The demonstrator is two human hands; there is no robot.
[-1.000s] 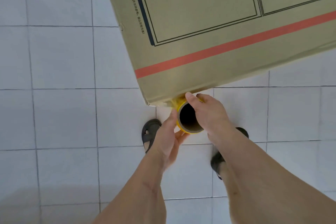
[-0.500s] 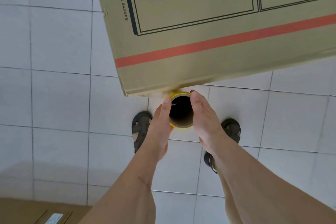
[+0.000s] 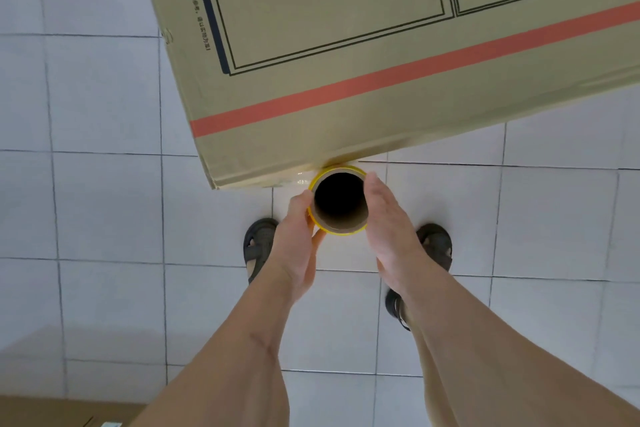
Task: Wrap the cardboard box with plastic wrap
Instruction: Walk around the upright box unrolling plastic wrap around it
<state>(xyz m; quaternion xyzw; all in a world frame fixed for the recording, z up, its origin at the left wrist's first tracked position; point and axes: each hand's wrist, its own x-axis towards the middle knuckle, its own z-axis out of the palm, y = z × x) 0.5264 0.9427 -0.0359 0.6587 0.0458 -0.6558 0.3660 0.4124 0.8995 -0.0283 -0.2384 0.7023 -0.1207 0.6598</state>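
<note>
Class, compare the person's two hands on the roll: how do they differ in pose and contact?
The left hand curls fingers beneath the roll; the right hand lies flat along its side. The left thumb points up the roll's edge; the right fingers stay straight. Both touch the roll beside the cardboard box.

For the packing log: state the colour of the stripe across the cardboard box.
Orange-red stripe on the tan cardboard box, seen in the head view.
</note>
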